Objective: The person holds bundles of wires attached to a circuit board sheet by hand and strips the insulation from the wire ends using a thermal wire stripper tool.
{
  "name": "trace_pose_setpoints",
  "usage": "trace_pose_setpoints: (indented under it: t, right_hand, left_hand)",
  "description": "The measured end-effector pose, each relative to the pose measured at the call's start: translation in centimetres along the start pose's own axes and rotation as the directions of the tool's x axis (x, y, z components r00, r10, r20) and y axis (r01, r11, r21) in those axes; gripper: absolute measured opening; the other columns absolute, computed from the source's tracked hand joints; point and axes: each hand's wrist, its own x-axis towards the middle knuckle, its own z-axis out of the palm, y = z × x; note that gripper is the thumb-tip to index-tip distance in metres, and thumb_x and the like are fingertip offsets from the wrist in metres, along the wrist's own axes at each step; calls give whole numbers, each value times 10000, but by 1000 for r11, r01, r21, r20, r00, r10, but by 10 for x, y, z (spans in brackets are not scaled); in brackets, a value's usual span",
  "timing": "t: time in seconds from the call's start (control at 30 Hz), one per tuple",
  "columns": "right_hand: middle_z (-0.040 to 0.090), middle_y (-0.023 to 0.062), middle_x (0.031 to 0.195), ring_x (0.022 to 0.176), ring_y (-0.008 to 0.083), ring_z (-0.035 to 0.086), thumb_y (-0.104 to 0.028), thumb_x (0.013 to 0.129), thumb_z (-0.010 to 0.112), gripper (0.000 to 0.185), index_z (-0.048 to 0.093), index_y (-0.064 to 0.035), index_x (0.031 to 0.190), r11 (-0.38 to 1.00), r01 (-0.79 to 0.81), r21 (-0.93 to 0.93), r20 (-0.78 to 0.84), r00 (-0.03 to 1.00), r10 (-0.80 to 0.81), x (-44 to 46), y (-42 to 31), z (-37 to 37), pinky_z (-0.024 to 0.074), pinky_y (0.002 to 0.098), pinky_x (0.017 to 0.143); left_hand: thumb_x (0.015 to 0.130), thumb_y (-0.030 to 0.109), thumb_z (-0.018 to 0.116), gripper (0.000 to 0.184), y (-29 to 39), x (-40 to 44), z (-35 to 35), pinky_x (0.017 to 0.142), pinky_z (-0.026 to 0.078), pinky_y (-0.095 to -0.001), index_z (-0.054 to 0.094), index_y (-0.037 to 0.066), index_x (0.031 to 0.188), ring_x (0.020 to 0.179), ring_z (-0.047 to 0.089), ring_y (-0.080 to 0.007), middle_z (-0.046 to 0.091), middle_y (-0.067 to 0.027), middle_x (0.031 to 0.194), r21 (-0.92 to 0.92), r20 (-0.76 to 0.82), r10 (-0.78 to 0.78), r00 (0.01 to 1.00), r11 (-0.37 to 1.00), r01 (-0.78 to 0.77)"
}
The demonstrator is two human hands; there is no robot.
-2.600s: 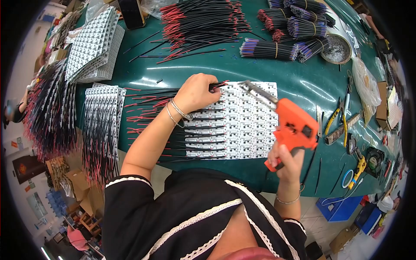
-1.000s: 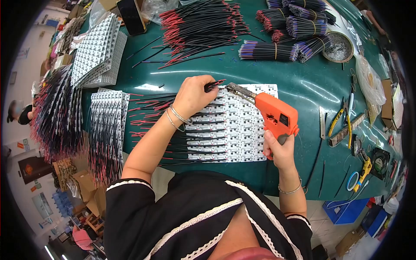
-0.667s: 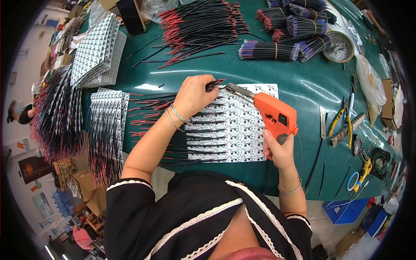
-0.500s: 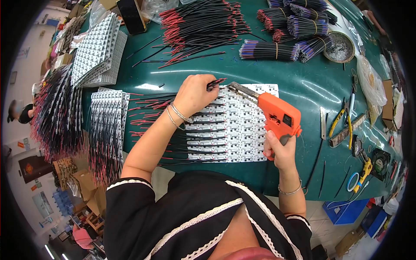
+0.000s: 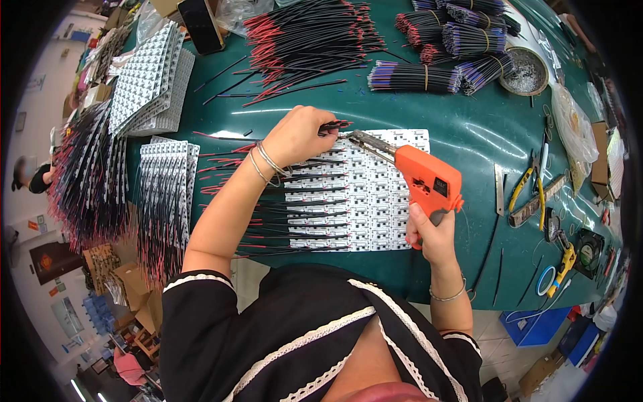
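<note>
My right hand [image 5: 433, 234] is wrapped round the grip of an orange soldering gun [image 5: 429, 175]. Its dark metal tip points left, at the upper edge of a white circuit board panel [image 5: 380, 194] made of many small boards. My left hand [image 5: 303, 136] pinches a small bunch of black wires [image 5: 329, 126] with red ends, just left of the gun's tip. Below that hand, rows of black wires [image 5: 315, 212] lie across the panel's left part, their red ends sticking out to the left. My left hand and forearm hide part of the panel and wires.
A big pile of black wires [image 5: 315, 40] lies at the back, with tied wire bundles [image 5: 415, 77] and a round dish [image 5: 524, 72] to its right. Stacked panels [image 5: 149, 80] and wired panels [image 5: 164, 174] stand left. Pliers [image 5: 524, 184] and cutters lie right.
My left hand has shifted very slightly left and up, still pinching the wires. The soldering gun has moved a little to the left, its tip staying near the panel's upper edge.
</note>
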Motion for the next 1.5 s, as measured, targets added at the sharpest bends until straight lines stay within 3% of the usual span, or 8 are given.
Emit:
trace_pose_setpoints:
  t: [0.33, 0.7, 0.87, 0.93, 1.03, 1.1, 1.2, 1.5]
  right_hand:
    - [446, 8, 494, 373, 84, 416, -174, 853, 562, 195, 498, 8, 880, 1000, -7, -1, -6, 1000, 7, -2, 1, -1, 352, 221, 361]
    - [453, 30, 614, 461, 109, 440, -182, 874, 529, 302, 465, 23, 1087, 933, 116, 341, -131, 989, -75, -7, -19, -15, 375, 250, 440]
    - [526, 69, 801, 742, 183, 571, -168, 872, 530, 329, 438, 14, 1131, 941, 197, 275, -202, 969, -144, -20, -6, -22, 471, 333, 708]
    - [539, 85, 882, 855, 209, 580, -150, 867, 535, 343, 426, 13, 1149, 935, 232, 268, -235, 957, -170, -28, -3, -23, 463, 373, 827]
    - [539, 101, 963, 933, 223, 562, -125, 860, 541, 357, 416, 15, 1163, 938, 250, 240, -237, 952, -193, -37, 3, -26, 417, 411, 920]
    - [545, 100, 975, 940, 223, 559, -123, 856, 545, 361, 415, 13, 1163, 936, 242, 255, -257, 950, -175, -41, 6, -24, 406, 415, 932]
    - [550, 94, 985, 955, 217, 553, -124, 851, 552, 368, 414, 8, 1166, 935, 240, 259, -275, 947, -167, -44, 11, -21, 398, 412, 933]
    - [549, 76, 986, 936, 178, 544, -127, 844, 565, 373, 420, -6, 1166, 931, 251, 266, -261, 948, -181, -48, 15, -20, 408, 383, 898]
  left_hand:
    - [719, 109, 607, 163, -6, 2, 2, 574, 454, -342, 603, -36, 791, 602, 568, -337, 574, -191, 669, 48, 30, 30, 999, 998, -32]
    - [765, 142, 598, 189, -7, -5, 0, 575, 441, -355, 581, -45, 787, 606, 542, -366, 565, -203, 691, -18, 3, 100, 995, 995, -100]
    - [861, 171, 539, 202, -18, -8, -1, 556, 449, -324, 559, -29, 874, 560, 571, -280, 592, -170, 684, 31, -35, 64, 997, 998, -63]
    - [897, 186, 500, 206, -11, -7, -22, 540, 447, -284, 554, -13, 902, 559, 579, -202, 594, -132, 654, -96, -192, -29, 981, 995, 11]
    - [942, 216, 443, 238, 14, -10, -66, 486, 403, -207, 551, 7, 900, 534, 522, -83, 546, -42, 603, -307, -560, -63, 826, 942, -136]
    - [956, 227, 415, 272, 20, -11, -94, 453, 350, -188, 549, -2, 894, 498, 448, -69, 499, -8, 595, -206, -806, 45, 590, 914, -351]
    - [957, 244, 413, 287, 25, -8, -108, 449, 328, -190, 530, -9, 886, 488, 401, -64, 470, -15, 599, -136, -934, 99, 343, 790, -598]
    - [937, 184, 461, 190, -20, 17, -26, 522, 425, -202, 499, 1, 971, 573, 496, -76, 519, -20, 678, -360, -764, -25, 645, 846, -394]
